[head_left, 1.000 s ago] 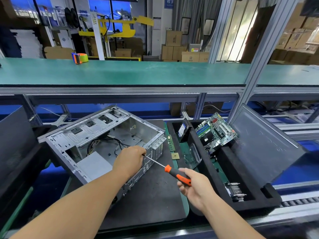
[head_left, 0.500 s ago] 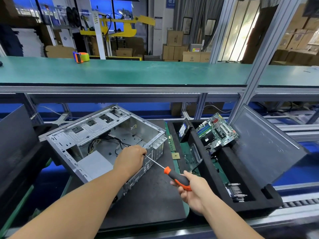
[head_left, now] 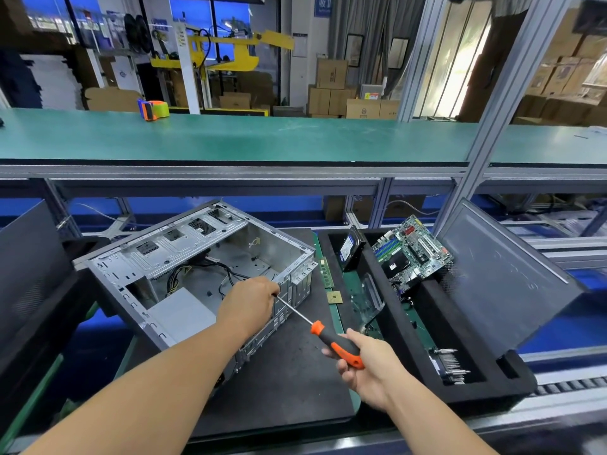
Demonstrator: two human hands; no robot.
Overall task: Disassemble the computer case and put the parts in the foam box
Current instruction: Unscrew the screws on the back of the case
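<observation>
An open grey metal computer case (head_left: 184, 254) lies on its side on a black mat, with cables and a power supply inside. My left hand (head_left: 249, 298) rests curled on the case's near rear edge, around the tip of the screwdriver shaft. My right hand (head_left: 368, 366) grips the orange-and-black handle of the screwdriver (head_left: 331, 339), whose shaft points up-left to the case. To the right sits the black foam box (head_left: 437, 326), holding a motherboard (head_left: 412, 249), a hard drive (head_left: 349, 249) and a finned metal part (head_left: 450, 366).
A small square chip (head_left: 335, 297) and a memory stick (head_left: 326, 272) lie on the mat between case and box. The foam box lid (head_left: 505, 277) leans open at right. A green shelf (head_left: 262, 136) with a tape dispenser (head_left: 152, 110) runs above.
My right hand has shifted its grip slightly along the screwdriver handle, as if turning it. My left hand and the case stay in place.
</observation>
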